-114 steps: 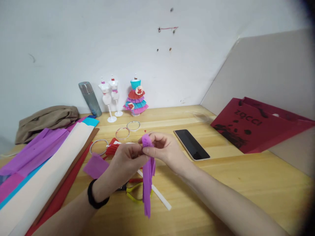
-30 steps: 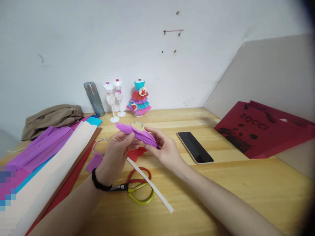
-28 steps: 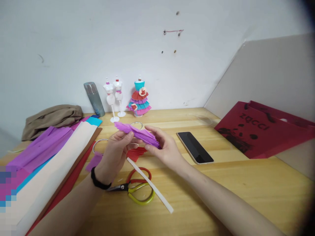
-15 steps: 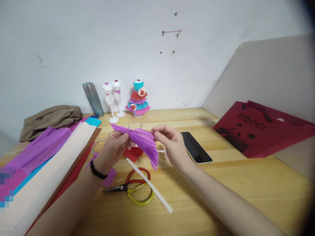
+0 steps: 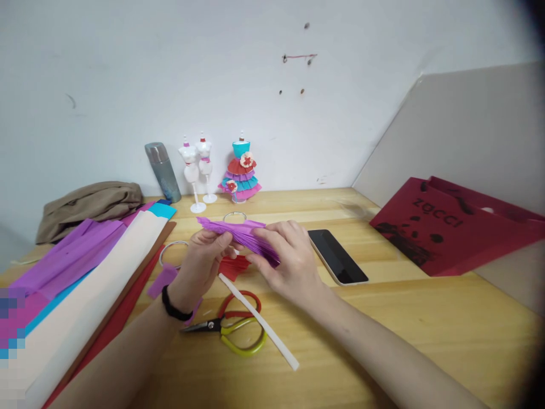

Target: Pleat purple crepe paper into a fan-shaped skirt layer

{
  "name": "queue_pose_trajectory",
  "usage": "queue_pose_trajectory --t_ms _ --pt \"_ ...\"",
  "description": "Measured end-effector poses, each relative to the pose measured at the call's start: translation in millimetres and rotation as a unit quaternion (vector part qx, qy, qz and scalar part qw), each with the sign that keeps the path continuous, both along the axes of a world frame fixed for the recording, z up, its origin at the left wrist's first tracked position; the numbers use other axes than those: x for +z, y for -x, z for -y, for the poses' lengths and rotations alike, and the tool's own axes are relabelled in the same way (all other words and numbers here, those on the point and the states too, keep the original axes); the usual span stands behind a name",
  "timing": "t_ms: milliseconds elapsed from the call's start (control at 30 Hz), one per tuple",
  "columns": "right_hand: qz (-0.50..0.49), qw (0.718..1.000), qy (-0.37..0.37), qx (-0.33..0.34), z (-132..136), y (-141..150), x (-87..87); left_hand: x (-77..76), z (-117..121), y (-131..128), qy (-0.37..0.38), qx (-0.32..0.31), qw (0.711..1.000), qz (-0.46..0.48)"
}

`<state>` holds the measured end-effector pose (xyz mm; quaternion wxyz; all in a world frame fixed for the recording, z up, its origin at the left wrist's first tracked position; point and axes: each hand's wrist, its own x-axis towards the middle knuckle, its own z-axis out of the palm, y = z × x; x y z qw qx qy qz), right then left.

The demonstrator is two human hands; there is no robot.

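A strip of pleated purple crepe paper (image 5: 244,236) is held above the table between both hands. My left hand (image 5: 208,253) pinches its gathered left part between thumb and fingers. My right hand (image 5: 287,258) closes over the right end, thumb below and fingers on top, pressing the folds together. Beneath them lies a piece of pleated red paper (image 5: 233,266), partly hidden. Nearer to me are scissors (image 5: 232,325) with one red and one yellow handle, and a narrow white strip (image 5: 266,329) crosses them. Purple paper scraps (image 5: 164,280) lie by my left wrist.
Stacked coloured paper sheets (image 5: 102,272) and a brown cloth (image 5: 89,207) lie on the left. At the back stand a flask (image 5: 163,172), two white mini mannequins (image 5: 191,173) and one in a ruffled paper dress (image 5: 241,176). A phone (image 5: 338,257) and red bag (image 5: 451,227) are on the right.
My right hand has moved from the fan's edge onto the pleats and closed over them. The purple paper, spread like a fan before, is now squeezed narrower.
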<state>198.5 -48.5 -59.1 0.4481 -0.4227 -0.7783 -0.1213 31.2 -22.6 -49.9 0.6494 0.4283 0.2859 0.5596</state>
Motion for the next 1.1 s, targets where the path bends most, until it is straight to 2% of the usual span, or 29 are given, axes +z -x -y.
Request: queue_pose_trajectory --t_ms 333,533,667,867,1100 --pt "-0.015 1.000 0.016 -0.010 -5.2 -2.2 -1.7 -1.8 2.3 -3.6 -0.011 0.039 0.999 -0.021" --pt "-0.108 0.991 0.069 0.031 -10.1 -3.0 -4.3 -3.3 3.8 -6.0 0.006 0.069 0.998 -0.003" --pt "-0.178 0.972 0.135 0.065 -12.9 -4.1 -3.4 -3.1 4.8 -7.5 0.018 0.079 0.996 0.019" --pt "-0.262 0.924 0.262 0.094 -16.0 -7.4 -1.4 -3.1 3.9 -7.0 0.003 0.077 0.997 0.026" --pt "-0.327 0.890 0.299 0.110 -20.7 -9.5 -2.7 -4.7 3.5 -7.6 0.005 0.095 0.995 0.041"
